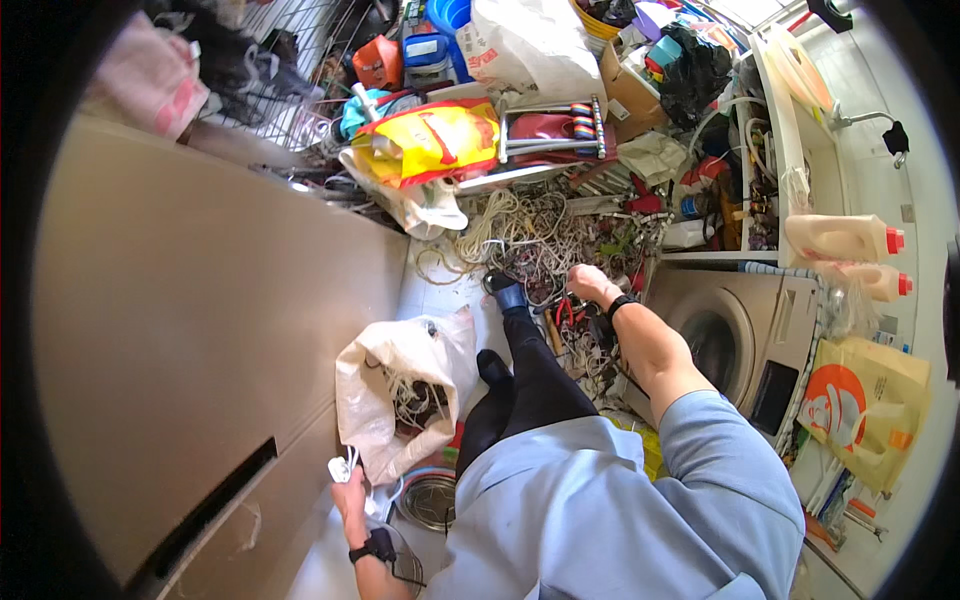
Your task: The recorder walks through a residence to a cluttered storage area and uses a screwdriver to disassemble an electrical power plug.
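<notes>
Left hand (350,495) grasps small white plastic block (339,469); block protrudes beyond the fingertips, near open off-white sack (452,352) of cables. Right hand (594,285), fingers curled, at tangled pale cable heap (530,232); can't tell if gripping anything.

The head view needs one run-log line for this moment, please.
left hand: holding small white plastic object | right hand: at tangled pale cables | large cream sack: open, white cords inside
</notes>
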Motion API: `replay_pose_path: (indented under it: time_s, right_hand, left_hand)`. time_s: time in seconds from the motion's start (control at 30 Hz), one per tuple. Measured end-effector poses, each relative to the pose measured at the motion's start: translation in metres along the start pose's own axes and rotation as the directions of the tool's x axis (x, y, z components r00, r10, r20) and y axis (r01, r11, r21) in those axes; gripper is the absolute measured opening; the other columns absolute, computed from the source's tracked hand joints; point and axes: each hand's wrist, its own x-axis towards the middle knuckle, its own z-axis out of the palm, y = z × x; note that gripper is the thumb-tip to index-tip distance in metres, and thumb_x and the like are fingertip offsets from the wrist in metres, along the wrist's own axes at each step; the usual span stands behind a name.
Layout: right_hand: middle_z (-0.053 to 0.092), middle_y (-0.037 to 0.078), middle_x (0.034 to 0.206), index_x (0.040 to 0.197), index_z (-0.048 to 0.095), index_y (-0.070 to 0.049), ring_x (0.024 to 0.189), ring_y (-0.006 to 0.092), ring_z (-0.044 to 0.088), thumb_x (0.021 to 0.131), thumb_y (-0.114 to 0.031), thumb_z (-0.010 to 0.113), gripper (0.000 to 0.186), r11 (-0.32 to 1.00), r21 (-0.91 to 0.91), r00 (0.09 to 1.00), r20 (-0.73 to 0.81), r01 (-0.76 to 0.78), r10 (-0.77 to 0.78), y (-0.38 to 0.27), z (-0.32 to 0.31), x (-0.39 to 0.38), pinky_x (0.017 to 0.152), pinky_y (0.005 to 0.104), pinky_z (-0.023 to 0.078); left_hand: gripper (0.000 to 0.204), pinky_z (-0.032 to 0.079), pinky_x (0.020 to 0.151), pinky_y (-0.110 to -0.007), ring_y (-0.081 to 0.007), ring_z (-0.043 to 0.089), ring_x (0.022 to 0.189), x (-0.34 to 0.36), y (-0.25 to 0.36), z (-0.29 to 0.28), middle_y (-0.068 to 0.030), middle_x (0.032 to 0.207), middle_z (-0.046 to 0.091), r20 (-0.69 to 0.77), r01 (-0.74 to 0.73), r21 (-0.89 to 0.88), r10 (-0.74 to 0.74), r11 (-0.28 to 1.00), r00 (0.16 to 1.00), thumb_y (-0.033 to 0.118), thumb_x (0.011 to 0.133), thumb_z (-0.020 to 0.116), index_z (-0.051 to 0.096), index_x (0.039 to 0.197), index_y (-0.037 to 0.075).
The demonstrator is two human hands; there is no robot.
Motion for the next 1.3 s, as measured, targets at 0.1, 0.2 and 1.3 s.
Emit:
replay_pose_path:
  time_s: [0.1,0.2,1.3]
  right_hand:
    - [0.075,0.020,0.096,0.099,0.076,-0.006,0.091,0.0368,0.072,0.082,-0.028,0.067,0.029,0.998,0.046,0.998,-0.041,-0.048,0.050,0.033,-0.035,0.047,0.084,0.0433,0.057]
    - [0.074,0.020,0.096,0.100,0.076,-0.005,0.092,0.0371,0.072,0.082,-0.027,0.067,0.030,0.991,0.108,0.986,-0.134,-0.084,0.098,0.068,-0.082,0.094,0.083,0.0436,0.057]
    - [0.071,0.018,0.096,0.106,0.067,0.006,0.086,0.0309,0.066,0.082,-0.032,0.076,0.046,0.976,0.047,0.897,-0.407,0.211,-0.174,0.175,-0.219,0.357,0.074,0.0374,0.051]
  left_hand:
    - [0.025,0.035,0.042,-0.032,-0.0118,0.049,0.043,-0.003,0.055,-0.037,-0.0026,0.052,0.057,0.240,0.134,0.345,-0.225,0.929,0.944,0.023,0.080,0.075,0.068,0.068,0.002]
    - [0.025,0.040,0.046,-0.031,-0.0121,0.055,0.046,-0.001,0.158,-0.047,-0.0060,0.055,0.063,0.508,0.138,0.476,-0.399,0.869,0.764,0.022,0.078,0.077,0.069,0.066,0.002]
    - [0.007,0.043,0.047,-0.026,-0.0155,0.056,0.049,0.054,0.443,0.111,-0.0169,0.068,0.068,0.754,0.472,0.274,-0.492,0.838,0.435,-0.002,0.083,0.066,0.070,0.087,-0.006]
